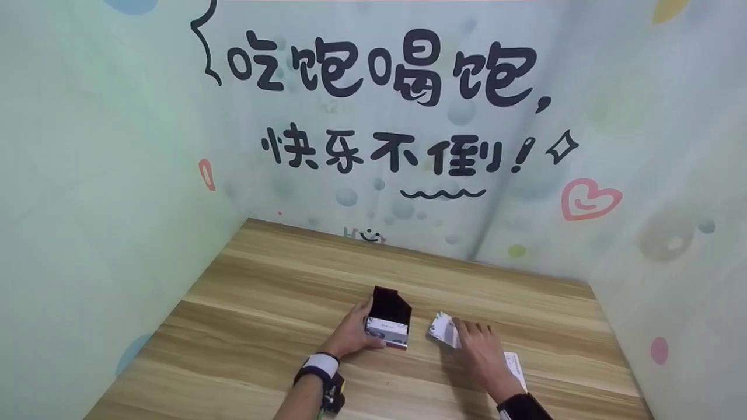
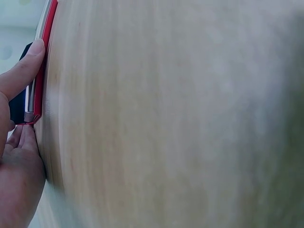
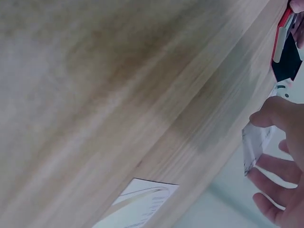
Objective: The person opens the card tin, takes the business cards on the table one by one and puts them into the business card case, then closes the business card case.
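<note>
My left hand [image 1: 349, 333] grips an opened business card case [image 1: 390, 304] by its left side, thumb along the front edge. The case has a black inside and, in the left wrist view, a red outer shell [image 2: 46, 52] with a metal edge. A white printed card [image 1: 386, 328] sits in its lower half. To the right, my right hand [image 1: 483, 353] pinches a white business card [image 1: 442, 328] between thumb and fingers, apart from the case. Another white card [image 1: 515, 367] lies on the table, partly hidden by my right wrist; the right wrist view shows its print [image 3: 140, 204].
The wood-grain table [image 1: 280, 280] is enclosed by pale printed walls at the left [image 1: 105, 175], the back [image 1: 373, 116] and the right. Dark lettering covers the back wall. Straps sit on both wrists, with a small device below the left one.
</note>
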Demonstrator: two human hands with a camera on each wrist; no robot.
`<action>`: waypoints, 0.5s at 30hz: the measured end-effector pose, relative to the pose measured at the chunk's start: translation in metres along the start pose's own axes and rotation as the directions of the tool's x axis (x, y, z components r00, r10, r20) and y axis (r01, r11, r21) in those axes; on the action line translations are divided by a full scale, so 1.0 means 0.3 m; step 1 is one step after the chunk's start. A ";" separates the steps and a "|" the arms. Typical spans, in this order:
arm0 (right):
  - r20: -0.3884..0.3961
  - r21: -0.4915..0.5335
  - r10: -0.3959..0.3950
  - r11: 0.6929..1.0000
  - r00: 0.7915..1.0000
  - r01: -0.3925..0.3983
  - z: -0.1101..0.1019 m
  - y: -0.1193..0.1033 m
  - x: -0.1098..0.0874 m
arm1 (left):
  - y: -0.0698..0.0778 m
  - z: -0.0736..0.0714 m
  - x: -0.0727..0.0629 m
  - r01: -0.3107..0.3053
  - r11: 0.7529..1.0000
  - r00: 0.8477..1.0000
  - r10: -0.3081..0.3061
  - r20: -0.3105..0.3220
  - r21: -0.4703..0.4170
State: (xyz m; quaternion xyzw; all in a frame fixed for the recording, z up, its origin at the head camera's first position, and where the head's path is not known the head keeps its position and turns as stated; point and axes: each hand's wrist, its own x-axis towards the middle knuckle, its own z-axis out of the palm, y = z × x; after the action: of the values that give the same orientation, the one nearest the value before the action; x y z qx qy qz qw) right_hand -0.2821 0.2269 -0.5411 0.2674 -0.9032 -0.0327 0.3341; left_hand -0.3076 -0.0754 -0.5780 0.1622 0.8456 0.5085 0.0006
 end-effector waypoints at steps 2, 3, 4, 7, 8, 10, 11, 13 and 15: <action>-0.039 -0.024 -0.057 0.998 0.998 0.056 0.013 0.001 0.014 | 0.000 0.001 0.001 0.000 1.000 1.000 0.000 -0.004 -0.006; -0.054 -0.040 -0.082 0.996 0.995 0.080 0.020 0.002 0.021 | 0.001 0.001 0.001 -0.003 1.000 1.000 0.003 -0.006 -0.009; -0.062 -0.052 -0.103 0.994 0.993 0.100 0.025 0.001 0.028 | 0.001 0.000 0.002 -0.007 1.000 1.000 0.007 -0.009 -0.010; -0.020 -0.060 -0.135 0.989 0.991 0.134 0.029 -0.006 0.045 | 0.000 0.000 0.002 -0.019 1.000 1.000 0.019 -0.013 -0.012; -0.001 -0.055 -0.139 0.989 0.990 0.138 0.030 -0.009 0.049 | 0.001 0.000 0.001 -0.016 1.000 1.000 0.015 -0.012 -0.015; 0.021 -0.041 -0.140 0.989 0.990 0.141 0.033 -0.014 0.058 | 0.002 0.000 0.000 -0.025 0.999 1.000 0.024 -0.009 -0.023; 0.026 -0.034 -0.141 0.989 0.990 0.141 0.034 -0.017 0.063 | 0.002 0.000 0.000 -0.028 0.999 1.000 0.028 -0.007 -0.025; 0.023 -0.022 -0.144 0.989 0.989 0.145 0.038 -0.022 0.072 | 0.003 0.000 -0.001 -0.031 0.999 1.000 0.031 -0.003 -0.027; 0.013 -0.003 -0.149 0.989 0.989 0.149 0.042 -0.026 0.081 | 0.004 0.000 0.000 -0.031 0.999 1.000 0.031 -0.002 -0.022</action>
State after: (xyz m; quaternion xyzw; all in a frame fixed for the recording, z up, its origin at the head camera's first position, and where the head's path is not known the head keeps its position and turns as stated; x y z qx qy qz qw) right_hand -0.3017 0.2064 -0.5386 0.3333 -0.8828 -0.0610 0.3253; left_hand -0.3073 -0.0750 -0.5769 0.1751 0.8372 0.5180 -0.0060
